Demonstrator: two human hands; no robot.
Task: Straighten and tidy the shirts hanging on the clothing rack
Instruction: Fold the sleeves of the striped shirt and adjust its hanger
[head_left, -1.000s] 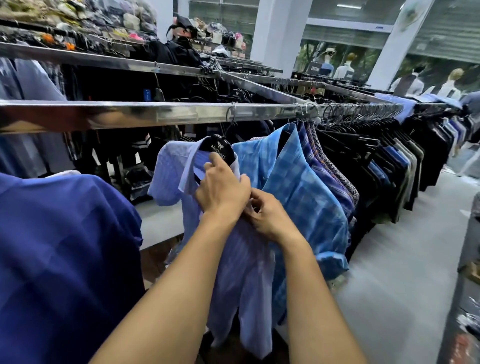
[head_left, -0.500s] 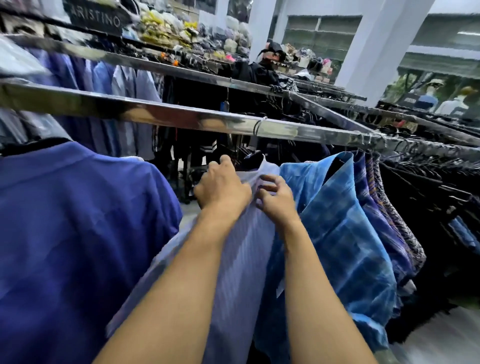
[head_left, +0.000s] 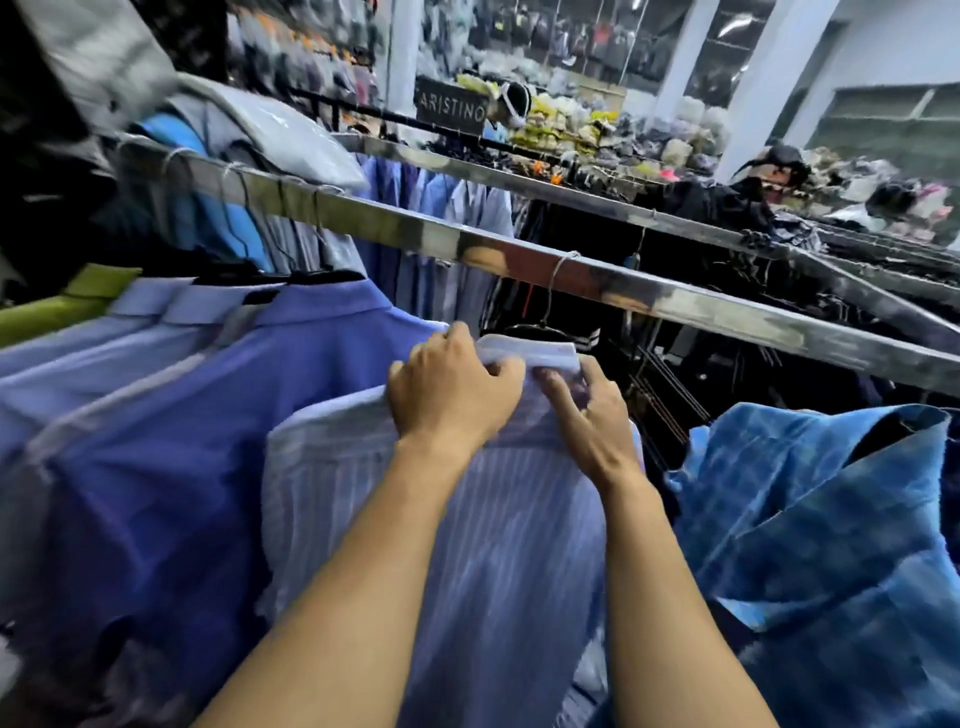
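Fabric in hand: a pale lilac striped shirt (head_left: 467, 545), thin woven cloth that drapes straight down below both wrists.
Left hand (head_left: 452, 395): fingers curled over the shirt's near shoulder beside the collar (head_left: 535, 353), gripping the cloth.
Right hand (head_left: 592, 415): thumb above and fingers below the collar fold, apparently pinching it. Blur hides the fingertips.
Shirt's place: directly under both hands, hung on a hanger (head_left: 530, 330) from the metal rail (head_left: 727, 306) just beyond the fingertips.
Handling, as a judgement: light, limp and easily creased. It would likely slide off the hanger if tugged sideways.
Best hold: the stiffer collar band and the shoulder seams, where the hanger backs the cloth.
Left of the left hand: a plain blue shirt (head_left: 182, 441), pressed against the striped one.
Right of the right hand: a blue checked shirt (head_left: 831, 545), slumped open, with a dark gap between it and the striped one.
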